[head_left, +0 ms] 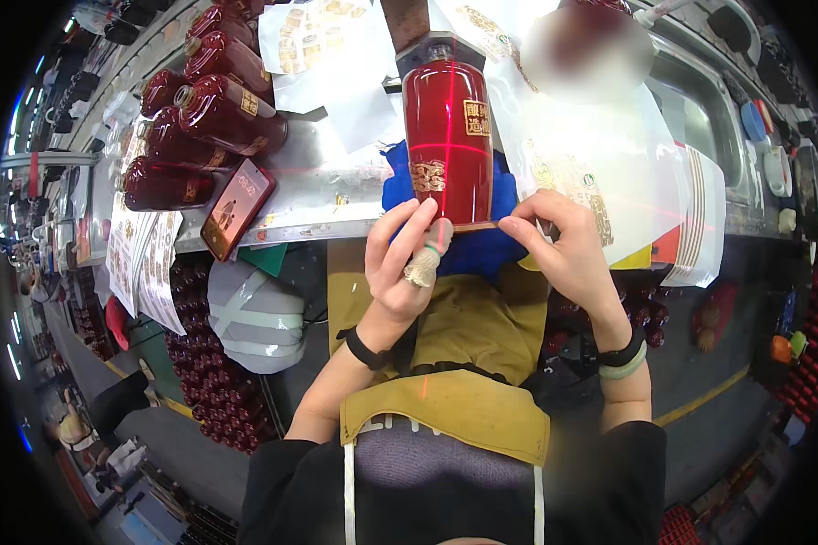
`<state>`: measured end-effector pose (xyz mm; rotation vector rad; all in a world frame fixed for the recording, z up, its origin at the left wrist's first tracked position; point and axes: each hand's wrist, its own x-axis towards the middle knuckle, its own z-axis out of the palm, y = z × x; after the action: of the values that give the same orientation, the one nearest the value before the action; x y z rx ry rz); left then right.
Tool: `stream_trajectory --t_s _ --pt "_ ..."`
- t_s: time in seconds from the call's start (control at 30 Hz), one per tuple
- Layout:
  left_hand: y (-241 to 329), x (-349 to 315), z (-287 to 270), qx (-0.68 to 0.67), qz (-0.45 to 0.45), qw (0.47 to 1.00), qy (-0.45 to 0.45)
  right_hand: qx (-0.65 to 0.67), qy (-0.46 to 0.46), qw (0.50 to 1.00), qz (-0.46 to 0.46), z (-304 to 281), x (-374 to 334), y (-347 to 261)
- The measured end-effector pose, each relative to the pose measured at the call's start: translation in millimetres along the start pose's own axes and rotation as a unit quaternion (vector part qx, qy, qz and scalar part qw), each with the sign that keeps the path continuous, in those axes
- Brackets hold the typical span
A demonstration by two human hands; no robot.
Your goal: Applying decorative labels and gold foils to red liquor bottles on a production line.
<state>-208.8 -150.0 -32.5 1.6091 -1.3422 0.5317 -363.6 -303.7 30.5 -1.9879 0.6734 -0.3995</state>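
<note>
A glossy dark red bottle (447,118) with gold decals lies on a blue cloth (396,182), neck away from me and base toward me. Red light lines cross on its side. My left hand (402,259) has its fingers closed at the bottle's lower left edge, and a pale wrapping covers its thumb. A thin brownish strip (477,226) runs along the base edge. Its right end is pinched between the thumb and forefinger of my right hand (568,245). Whether my left thumb also presses the strip is hard to tell.
Several red bottles (232,113) lie at the left of the metal bench, beside a phone (237,209). Decal sheets (332,64) lie behind, with more white sheets (600,154) at the right. Below the bench edge are a taped grey bundle (256,318) and stacked red bottles (214,381).
</note>
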Motion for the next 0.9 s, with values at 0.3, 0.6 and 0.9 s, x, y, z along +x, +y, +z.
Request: stream_trajectory --t_s 0.3,0.6,0.9 --pt "7.6 14.4 -5.6 -0.039 -0.018 0.996 -0.082 -0.009 0.005 1.000 -0.004 3.9 1.1 4.1" --pt "-4.5 1.6 -6.4 -0.034 -0.060 0.998 -0.003 0.023 0.012 1.000 -0.011 9.3 0.3 -3.6" --pt "10.7 7.6 -5.9 0.052 -0.018 0.998 -0.031 0.017 0.015 1.000 -0.008 10.3 2.0 3.4"
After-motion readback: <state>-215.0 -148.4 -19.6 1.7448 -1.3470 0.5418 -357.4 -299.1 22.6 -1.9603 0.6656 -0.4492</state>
